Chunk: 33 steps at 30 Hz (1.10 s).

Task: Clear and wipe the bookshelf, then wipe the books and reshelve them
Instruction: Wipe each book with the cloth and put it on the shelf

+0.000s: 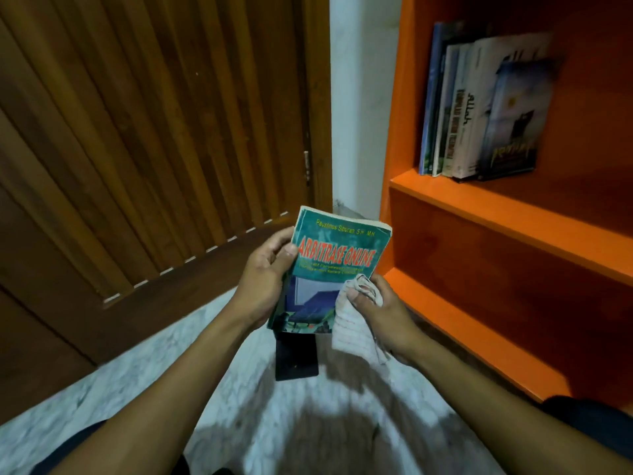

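Observation:
My left hand grips the left edge of a green paperback with red title lettering, held upright over the floor. My right hand pinches a whitish striped cloth against the book's lower right corner. The orange bookshelf stands at the right. Several books stand upright on its upper visible shelf, the outermost one leaning with its cover facing me. The two lower shelves show bare board.
A dark flat object, perhaps a phone or a small book, lies on the pale marbled floor just below the held book. A slatted wooden door fills the left. A white wall strip separates door and shelf.

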{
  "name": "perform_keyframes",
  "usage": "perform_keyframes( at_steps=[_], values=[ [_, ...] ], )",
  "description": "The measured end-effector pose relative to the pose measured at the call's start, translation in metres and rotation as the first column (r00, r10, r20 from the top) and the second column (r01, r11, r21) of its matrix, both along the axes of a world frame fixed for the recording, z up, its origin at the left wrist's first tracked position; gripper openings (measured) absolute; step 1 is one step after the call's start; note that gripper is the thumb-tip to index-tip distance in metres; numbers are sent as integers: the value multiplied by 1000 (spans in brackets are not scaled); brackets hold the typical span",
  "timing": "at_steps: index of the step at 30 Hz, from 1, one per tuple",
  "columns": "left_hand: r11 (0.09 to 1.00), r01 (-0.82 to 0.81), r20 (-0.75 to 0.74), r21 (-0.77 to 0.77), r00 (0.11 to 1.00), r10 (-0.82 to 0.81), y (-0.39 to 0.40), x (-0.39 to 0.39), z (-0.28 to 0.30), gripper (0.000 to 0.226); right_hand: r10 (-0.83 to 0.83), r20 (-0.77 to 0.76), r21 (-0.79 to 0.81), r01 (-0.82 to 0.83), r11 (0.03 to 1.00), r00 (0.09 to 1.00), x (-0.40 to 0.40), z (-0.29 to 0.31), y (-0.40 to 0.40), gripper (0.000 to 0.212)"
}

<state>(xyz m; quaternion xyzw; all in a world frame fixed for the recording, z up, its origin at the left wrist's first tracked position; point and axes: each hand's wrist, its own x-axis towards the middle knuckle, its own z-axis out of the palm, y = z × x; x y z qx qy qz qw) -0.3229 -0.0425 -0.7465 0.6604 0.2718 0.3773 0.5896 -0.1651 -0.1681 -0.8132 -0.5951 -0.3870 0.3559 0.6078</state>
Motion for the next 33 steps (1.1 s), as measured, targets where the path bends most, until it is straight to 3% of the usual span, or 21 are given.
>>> perform_keyframes(
  at_steps=[6,10,13,20,22,26,30,33],
  values=[
    [983,47,-47,175,998,-40,-9,7,26,31,-82,62,70,78,995,995,22,37,-5,35],
    [855,198,-314,479,948,-44,2,16,47,39,-163,92,156,148,977,982,50,83,-7,28],
    [815,149,-328,559,943,52,4,39,66,30,-188,137,199,159,967,973,78,126,-12,24],
    [870,37,-108,492,994,19,-1,134,109,22,-327,225,221,278,935,918,136,189,-34,16],
    [876,47,-110,480,994,6,-7,163,116,20,-440,218,233,392,890,871,154,194,-39,21],
    [857,19,-96,516,995,35,-24,223,119,13,-735,168,288,680,674,657,181,196,-49,33],
    [923,49,-115,381,993,-6,-44,286,111,10,-779,178,274,730,626,601,196,203,-62,31],
    [947,24,-173,320,984,33,-56,331,103,20,-789,202,259,746,614,580,208,206,-72,30]
  ],
)
